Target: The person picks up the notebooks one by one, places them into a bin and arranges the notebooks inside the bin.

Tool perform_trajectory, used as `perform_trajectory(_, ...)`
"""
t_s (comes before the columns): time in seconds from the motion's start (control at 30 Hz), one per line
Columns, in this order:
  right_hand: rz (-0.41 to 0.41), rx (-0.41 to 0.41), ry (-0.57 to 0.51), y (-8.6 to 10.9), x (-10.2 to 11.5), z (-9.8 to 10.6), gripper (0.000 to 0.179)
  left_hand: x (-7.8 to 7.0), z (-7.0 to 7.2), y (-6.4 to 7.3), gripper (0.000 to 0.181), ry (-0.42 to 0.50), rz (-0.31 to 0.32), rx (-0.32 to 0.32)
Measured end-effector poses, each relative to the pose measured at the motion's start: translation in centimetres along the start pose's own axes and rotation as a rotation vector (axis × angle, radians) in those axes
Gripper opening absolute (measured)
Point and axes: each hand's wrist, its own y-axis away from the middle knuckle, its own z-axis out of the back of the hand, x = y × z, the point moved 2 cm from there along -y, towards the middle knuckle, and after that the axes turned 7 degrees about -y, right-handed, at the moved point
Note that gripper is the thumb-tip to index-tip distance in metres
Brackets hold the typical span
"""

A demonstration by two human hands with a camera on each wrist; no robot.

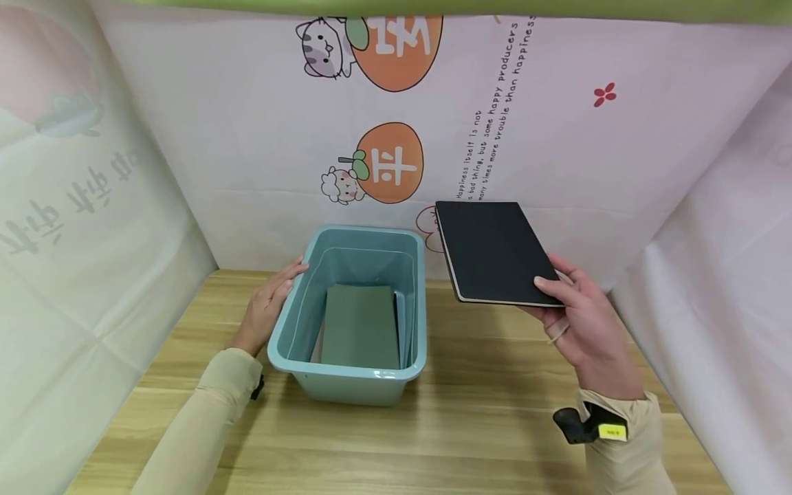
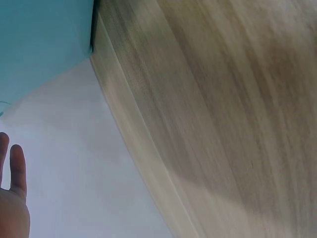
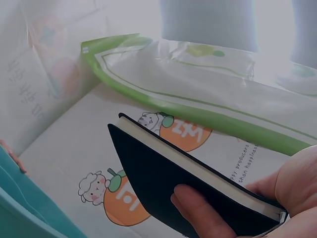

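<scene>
A black notebook (image 1: 495, 251) is held up by my right hand (image 1: 584, 320), the thumb on its top cover and the fingers beneath. In the right wrist view the notebook (image 3: 153, 183) shows its pale page edges between dark covers. My left hand (image 1: 266, 306) rests against the left rim of a blue plastic bin (image 1: 346, 375), its fingers touching the edge. Only part of the left hand (image 2: 12, 208) shows in the left wrist view. Inside the bin lies a green notebook (image 1: 361, 326), with other thin items partly hidden under and beside it.
The bin stands on a wood-grain tabletop (image 1: 482, 426). Behind it rises a white printed backdrop (image 1: 247, 137) with orange cartoon drawings. White sheets close in the left (image 1: 74, 275) and right (image 1: 711, 275) sides, and a green edge (image 1: 396, 7) crosses the top.
</scene>
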Motion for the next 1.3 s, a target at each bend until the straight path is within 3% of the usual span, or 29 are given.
perform_trajectory(0.33,0.009,0.019,-0.014,-0.6,-0.9,-2.0,0.043,-0.1,-0.1,0.0,0.04,-0.019,0.0,-0.003)
perform_trajectory(0.97,-0.058,-0.013,0.029,-1.4,-3.3,-4.2,0.038,0.1,0.0,0.0,0.041,-0.009,-0.006,0.001)
perform_trajectory(1.3,-0.114,-0.076,0.072,-2.0,-4.8,-5.4,0.042,0.1,0.1,0.0,0.041,-0.008,-0.005,0.005)
